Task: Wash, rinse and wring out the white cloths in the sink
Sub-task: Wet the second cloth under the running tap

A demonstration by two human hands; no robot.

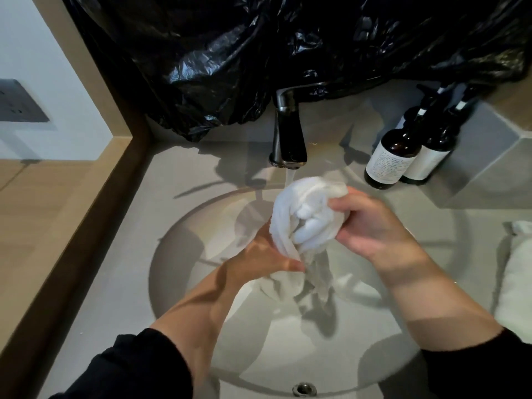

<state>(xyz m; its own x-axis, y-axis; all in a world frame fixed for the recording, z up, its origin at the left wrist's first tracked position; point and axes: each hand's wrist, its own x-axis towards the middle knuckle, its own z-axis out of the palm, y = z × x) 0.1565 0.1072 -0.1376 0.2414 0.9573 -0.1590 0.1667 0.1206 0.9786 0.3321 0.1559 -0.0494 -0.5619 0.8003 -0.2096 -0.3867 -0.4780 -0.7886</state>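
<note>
Sink (178,254): the basin lies under both hands.
Left hand (267,254): closed round the lower twist of the cloth, thumb across the front; its fingers are hidden behind the fabric.
Tap (288,139): running, the stream landing on the top of the bunch.
Cloth (305,208): bunched between the two hands above the basin, with a wet tail hanging down.
Feel: probably soft and limp, heavy with water and a little slippery; it sags wherever it is unsupported, and nothing in it can break.
Hold: best taken in a full fist at each end of the bunch, hands apart, so it can be twisted.
Right hand (371,223): curled tight round the upper bunch.
Bottles (391,156): two brown ones right of the tap, apart from the hands.
Spare cloth (515,283): on the counter at the right edge.
</note>
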